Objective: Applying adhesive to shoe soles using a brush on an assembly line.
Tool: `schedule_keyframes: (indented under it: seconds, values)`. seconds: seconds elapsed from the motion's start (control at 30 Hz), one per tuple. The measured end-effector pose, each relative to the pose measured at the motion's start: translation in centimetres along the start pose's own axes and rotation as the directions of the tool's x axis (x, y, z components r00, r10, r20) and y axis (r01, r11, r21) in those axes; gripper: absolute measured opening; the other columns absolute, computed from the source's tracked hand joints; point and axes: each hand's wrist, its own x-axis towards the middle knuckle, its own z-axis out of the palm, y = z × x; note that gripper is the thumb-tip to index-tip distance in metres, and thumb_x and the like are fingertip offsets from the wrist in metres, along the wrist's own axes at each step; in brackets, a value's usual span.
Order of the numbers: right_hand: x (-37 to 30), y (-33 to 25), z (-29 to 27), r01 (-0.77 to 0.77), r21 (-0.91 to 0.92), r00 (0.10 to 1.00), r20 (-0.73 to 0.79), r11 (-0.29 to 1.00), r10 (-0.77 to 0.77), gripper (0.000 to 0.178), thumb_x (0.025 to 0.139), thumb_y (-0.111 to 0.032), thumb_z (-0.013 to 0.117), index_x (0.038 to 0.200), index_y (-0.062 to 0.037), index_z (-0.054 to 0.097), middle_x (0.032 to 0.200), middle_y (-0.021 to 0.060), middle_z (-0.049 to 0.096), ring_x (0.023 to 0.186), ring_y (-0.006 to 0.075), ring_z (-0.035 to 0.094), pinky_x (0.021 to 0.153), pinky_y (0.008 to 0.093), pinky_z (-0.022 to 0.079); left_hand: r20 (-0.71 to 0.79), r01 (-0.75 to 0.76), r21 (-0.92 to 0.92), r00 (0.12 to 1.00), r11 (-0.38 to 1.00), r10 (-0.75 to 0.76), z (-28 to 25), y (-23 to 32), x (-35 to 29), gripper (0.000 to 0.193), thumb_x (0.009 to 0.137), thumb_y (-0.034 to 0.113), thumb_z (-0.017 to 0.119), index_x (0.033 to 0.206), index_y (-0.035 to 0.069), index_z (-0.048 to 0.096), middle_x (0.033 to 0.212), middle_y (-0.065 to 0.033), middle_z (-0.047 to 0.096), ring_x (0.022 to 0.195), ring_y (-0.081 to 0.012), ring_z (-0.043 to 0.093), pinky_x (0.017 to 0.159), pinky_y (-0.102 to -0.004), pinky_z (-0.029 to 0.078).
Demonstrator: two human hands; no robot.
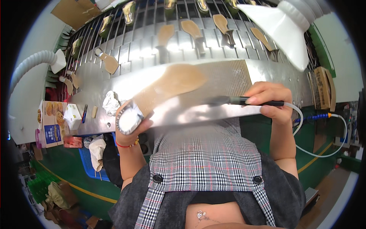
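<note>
My left hand (145, 125) is closed around the heel end of a tan shoe sole (179, 81), held tilted over the metal bench. The round end of its heel, whitish with a silvery rim, faces me. In my right hand (272, 100) is a slim black brush (239, 100), gripped between thumb and fingers. A thin clear hose (300, 122) runs from its back end. The brush tip points left, just on the near side of the sole's front part, and is smeared by motion. I cannot tell whether it touches the sole.
Beyond the bench (228, 114), a slatted conveyor (141, 51) carries several tan soles (192, 30) and shiny gold shoe lasts (129, 13). White extraction hoods (282, 28) hang right and left. Crumpled white paper (111, 103), pens (84, 113) and a tissue pack (72, 116) lie left.
</note>
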Motion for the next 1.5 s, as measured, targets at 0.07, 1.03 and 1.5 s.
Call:
schedule_keyframes:
  seconds: [0.07,1.03,1.5]
  values:
    - [-0.7,1.3,-0.5,0.032,0.042,0.999,0.002,0.999,-0.032,0.031,0.079,-0.011,0.065,0.102,0.0099,0.068,0.099,0.0253,0.068,0.087,0.0309,0.068,0.077,0.0371,0.053,-0.104,0.006,0.092,0.995,0.996,0.004,-0.1,-0.4,1.8,0.051,0.08,0.0,0.071,0.128,-0.004,0.052,0.109,-0.0109,0.063,0.094,-0.0203,0.061,0.082,-0.0342,0.048]
    - [-4.5,7.7,0.8,-0.165,0.427,0.815,-0.449,0.889,0.367,0.039,0.099,-0.012,0.045,0.133,0.0079,0.048,0.114,0.0241,0.064,0.1,0.0257,0.064,0.09,0.0347,0.05,-0.953,0.938,0.303,0.298,0.169,0.053,-24.1,-14.0,18.3,0.058,0.095,0.037,0.042,0.144,0.008,0.037,0.139,-0.0246,0.043,0.121,-0.0368,0.052,0.099,-0.0451,0.044]
    - [-3.6,8.5,1.4,-0.138,0.515,0.786,-0.462,0.846,0.41,0.041,0.1,-0.015,0.045,0.135,0.0069,0.046,0.111,0.0213,0.065,0.099,0.0226,0.063,0.088,0.0313,0.051,-0.204,-0.145,-0.748,0.979,0.647,-0.017,-11.5,-1.7,11.5,0.039,0.097,0.023,0.058,0.126,-0.002,0.052,0.112,-0.0131,0.064,0.1,-0.0198,0.062,0.082,-0.0304,0.056]
